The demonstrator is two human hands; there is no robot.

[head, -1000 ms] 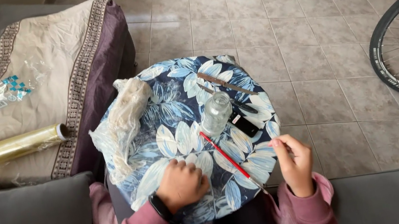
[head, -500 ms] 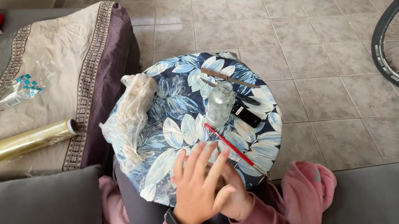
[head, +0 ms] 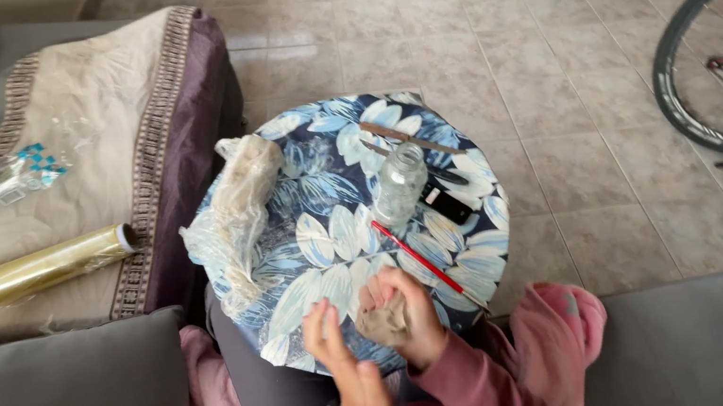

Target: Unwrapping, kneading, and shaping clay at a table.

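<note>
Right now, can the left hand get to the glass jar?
Probably yes. The left hand is open and empty, and the table between it and the jar is bare; the red stick lies off to the side.

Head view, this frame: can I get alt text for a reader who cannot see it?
A seated person's right hand holds a small tan lump, the open left hand beside it, over a round leaf-patterned table. On it lie a glass jar, a red stick and a plastic bag.
</note>
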